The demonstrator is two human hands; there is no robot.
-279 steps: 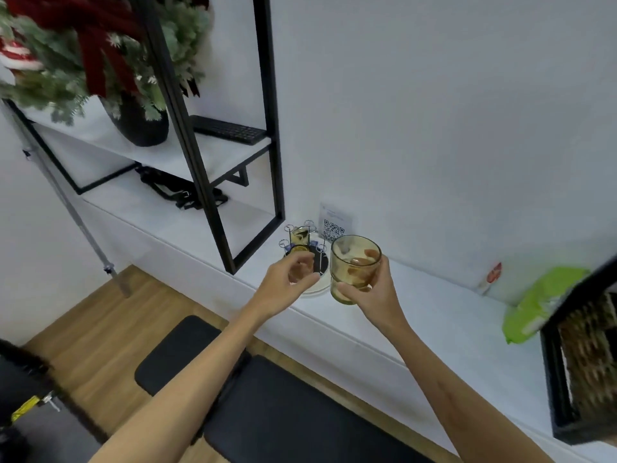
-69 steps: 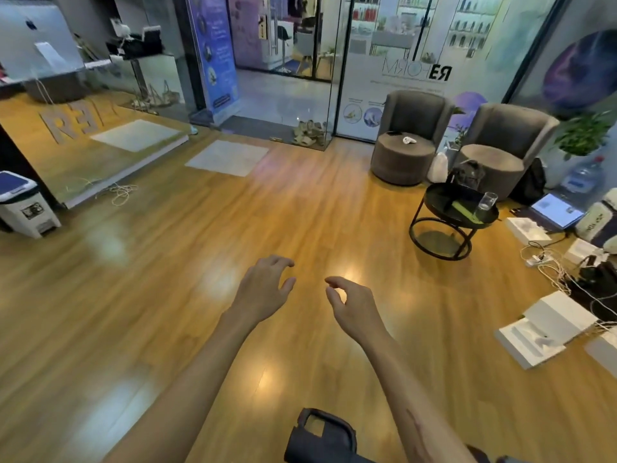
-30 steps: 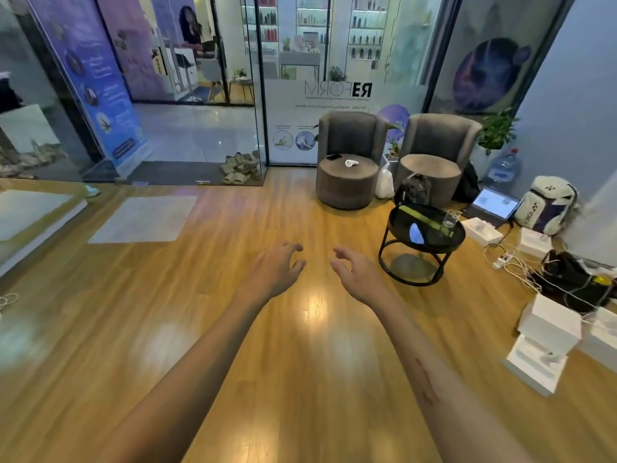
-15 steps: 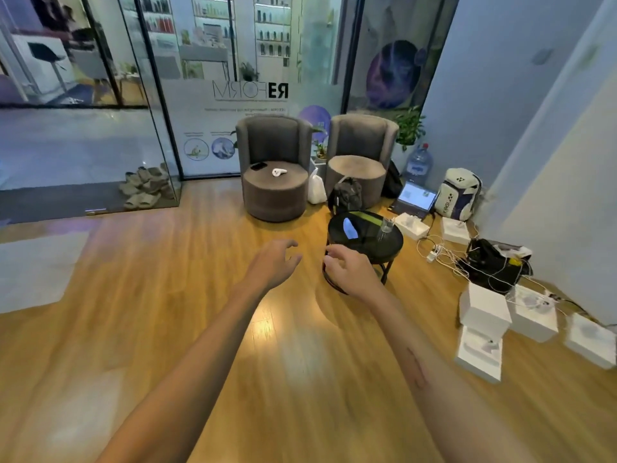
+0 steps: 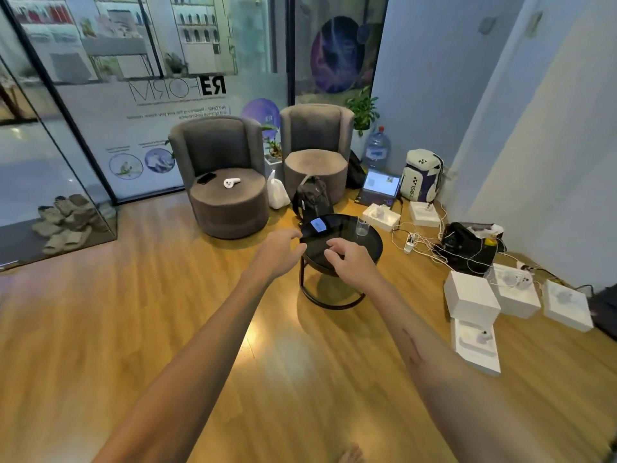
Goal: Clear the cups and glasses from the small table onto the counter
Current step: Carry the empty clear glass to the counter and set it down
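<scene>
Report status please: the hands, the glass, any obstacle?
Left hand and right hand open, holding nothing. One clear glass on small black table. Nothing blocking.

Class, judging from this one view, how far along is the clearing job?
Done: cannot tell; the counter is out of view. In hand: nothing; left hand and right hand are empty, stretched toward the small table. Left: one clear glass stands there.

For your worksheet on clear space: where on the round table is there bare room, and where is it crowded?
The small black table is bare from its near rim to the clear glass at its far right edge. Floor right of it is crowded with cables and white boxes.
</scene>
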